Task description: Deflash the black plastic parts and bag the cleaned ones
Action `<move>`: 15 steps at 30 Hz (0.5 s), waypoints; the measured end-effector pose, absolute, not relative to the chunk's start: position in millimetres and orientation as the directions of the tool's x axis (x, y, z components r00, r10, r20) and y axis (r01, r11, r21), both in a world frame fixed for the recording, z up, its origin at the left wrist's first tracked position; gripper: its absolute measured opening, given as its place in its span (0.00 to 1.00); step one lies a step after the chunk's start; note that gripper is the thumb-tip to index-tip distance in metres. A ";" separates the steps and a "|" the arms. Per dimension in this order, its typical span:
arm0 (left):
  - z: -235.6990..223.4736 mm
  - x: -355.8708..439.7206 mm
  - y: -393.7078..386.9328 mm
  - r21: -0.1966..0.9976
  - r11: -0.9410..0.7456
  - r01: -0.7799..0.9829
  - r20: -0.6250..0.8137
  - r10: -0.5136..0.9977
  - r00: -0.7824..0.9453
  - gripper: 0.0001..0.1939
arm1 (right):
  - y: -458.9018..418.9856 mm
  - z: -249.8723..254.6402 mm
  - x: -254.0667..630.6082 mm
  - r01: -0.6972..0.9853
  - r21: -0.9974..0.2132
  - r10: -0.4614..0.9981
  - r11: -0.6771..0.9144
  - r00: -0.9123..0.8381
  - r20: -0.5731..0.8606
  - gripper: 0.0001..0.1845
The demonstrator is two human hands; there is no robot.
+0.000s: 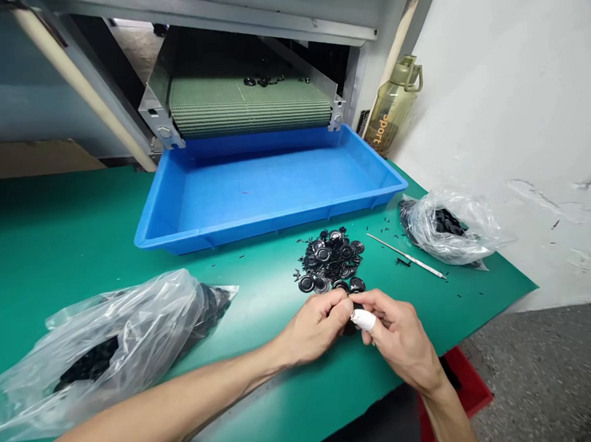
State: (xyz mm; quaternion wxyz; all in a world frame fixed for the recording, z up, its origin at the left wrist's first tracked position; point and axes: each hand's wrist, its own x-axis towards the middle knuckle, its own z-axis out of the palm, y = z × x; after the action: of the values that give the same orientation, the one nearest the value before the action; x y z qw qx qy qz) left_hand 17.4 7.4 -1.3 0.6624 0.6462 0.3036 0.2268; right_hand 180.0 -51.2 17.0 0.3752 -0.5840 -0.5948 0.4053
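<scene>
Close to the front of the green table, my left hand (319,323) and my right hand (395,325) meet fingertip to fingertip. Both are closed in a pinch on a small black plastic part (357,306), mostly hidden by the fingers. White tape is wrapped round my right thumb. Just beyond my fingers lies a pile of black plastic parts (330,255), round ringed discs mixed with small thin pieces. Some discs at its near edge lie right by my fingertips.
A blue tray (270,226) stands below a green conveyor belt (248,104) carrying some black parts. Plastic bags of black parts lie left (146,317) and right (469,227). A thin white tool (408,255), a bottle (393,101) and a red bin (468,384) are at right.
</scene>
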 end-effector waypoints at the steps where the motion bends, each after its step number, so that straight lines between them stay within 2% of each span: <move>1: -1.0 17.5 7.4 0.994 0.046 0.098 -0.102 0.697 0.710 0.22 | -50.2 16.1 176.9 0.408 -0.913 1.000 0.004 -0.003 0.003 0.08; 3: -0.3 18.4 6.8 0.992 0.063 0.105 -0.119 0.703 0.701 0.22 | -46.8 15.1 171.4 0.423 -0.906 0.998 -0.017 0.055 0.007 0.12; 5: 0.1 19.6 6.2 0.985 0.154 0.075 -0.163 0.717 0.677 0.22 | -39.3 16.3 171.9 0.444 -0.895 0.998 -0.044 0.054 -0.022 0.14; 7: 0.2 20.4 6.5 0.965 0.264 -0.004 -0.198 0.732 0.651 0.21 | -26.1 18.3 181.4 0.535 -0.844 0.998 -0.038 0.062 -0.006 0.13; 9: 0.2 20.5 8.4 0.936 0.338 -0.095 -0.199 0.734 0.649 0.21 | -6.8 19.1 197.1 0.692 -0.722 0.987 -0.002 0.117 0.110 0.13; 11: 0.5 19.8 11.5 0.904 0.385 -0.187 -0.181 0.739 0.649 0.20 | 15.7 17.2 212.7 0.788 -0.612 0.968 0.063 0.101 0.231 0.20; 13: 0.8 18.8 15.0 0.857 0.432 -0.280 -0.178 0.759 0.626 0.19 | 36.2 13.3 223.3 0.797 -0.596 0.973 0.102 0.046 0.227 0.23; 15: 1.0 18.0 18.2 0.804 0.492 -0.334 -0.207 0.759 0.618 0.17 | 49.6 8.8 228.2 0.786 -0.609 0.980 0.107 0.018 0.196 0.21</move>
State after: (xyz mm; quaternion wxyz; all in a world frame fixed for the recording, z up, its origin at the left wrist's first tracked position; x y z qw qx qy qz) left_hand 18.0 18.2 1.0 0.8165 0.3770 0.2815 0.3346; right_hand 228.2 49.6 8.8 0.2984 -0.6479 -0.6816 0.1627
